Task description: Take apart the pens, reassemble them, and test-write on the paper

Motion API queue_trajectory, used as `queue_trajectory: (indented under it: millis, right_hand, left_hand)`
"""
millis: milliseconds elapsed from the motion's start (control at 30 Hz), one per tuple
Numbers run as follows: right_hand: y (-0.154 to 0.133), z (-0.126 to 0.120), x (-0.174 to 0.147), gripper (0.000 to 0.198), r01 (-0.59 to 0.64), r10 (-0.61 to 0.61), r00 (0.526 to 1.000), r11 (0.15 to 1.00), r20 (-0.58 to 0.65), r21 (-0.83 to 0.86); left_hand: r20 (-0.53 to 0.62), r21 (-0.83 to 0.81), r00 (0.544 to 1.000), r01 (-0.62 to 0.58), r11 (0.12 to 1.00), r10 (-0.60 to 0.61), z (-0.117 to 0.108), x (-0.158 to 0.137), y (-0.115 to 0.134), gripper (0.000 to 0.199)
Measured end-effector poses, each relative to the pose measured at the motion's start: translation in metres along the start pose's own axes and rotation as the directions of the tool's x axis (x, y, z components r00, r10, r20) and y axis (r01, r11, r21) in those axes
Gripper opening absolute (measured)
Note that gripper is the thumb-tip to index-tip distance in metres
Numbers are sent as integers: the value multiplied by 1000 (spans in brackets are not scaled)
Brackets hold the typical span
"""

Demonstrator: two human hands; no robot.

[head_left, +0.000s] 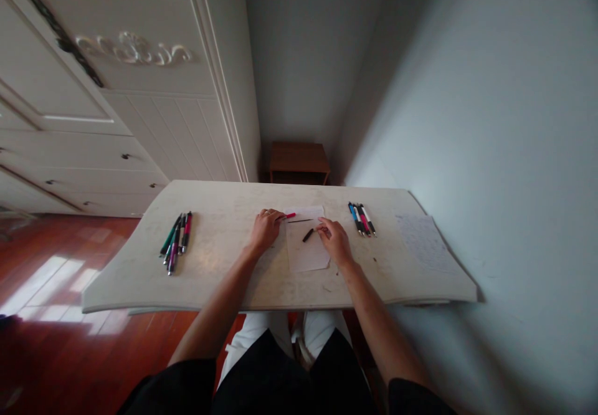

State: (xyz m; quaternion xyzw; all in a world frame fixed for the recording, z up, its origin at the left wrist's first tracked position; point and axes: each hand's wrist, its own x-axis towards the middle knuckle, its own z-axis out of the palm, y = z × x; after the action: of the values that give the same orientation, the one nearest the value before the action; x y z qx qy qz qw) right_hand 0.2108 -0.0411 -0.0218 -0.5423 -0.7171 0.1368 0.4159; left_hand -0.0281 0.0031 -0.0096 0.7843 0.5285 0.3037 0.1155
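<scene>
A sheet of white paper (306, 256) lies on the white table in front of me. My left hand (266, 227) is at its upper left edge, with the fingertips closed on a red pen barrel (290, 215). Just below that barrel a thin dark pen refill (299, 220) rests on the paper. My right hand (332, 237) is over the paper's right side, thumb and fingers drawn together; whatever is between them is too small to name. Close to those fingertips is a short black pen part (308, 235), tilted on the paper.
To the left, a bunch of several pens (176, 240) lies on the table (224, 265). Another group of pens (361, 219) is right of the paper. A written sheet (427, 243) sits at the right edge, near the wall. A brown wooden stand (299, 158) is beyond the table.
</scene>
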Motion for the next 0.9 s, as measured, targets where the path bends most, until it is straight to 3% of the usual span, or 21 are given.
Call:
queue_trajectory:
  millis: [400, 700, 900]
  right_hand:
    - [-4, -4, -1, 35, 52, -51, 998, 998, -44, 28]
    - [-5, -3, 0, 28, 76, -74, 995, 997, -63, 34]
    - [-3, -2, -1, 27, 63, -60, 996, 996, -64, 55]
  left_hand:
    - [-6, 11, 998, 62, 998, -62, -7, 0, -9, 26]
    - [-14, -13, 1000, -3, 1000, 3, -25, -21, -22, 26]
    - [-188, -99, 981, -60, 993, 40, -24, -30, -6, 20]
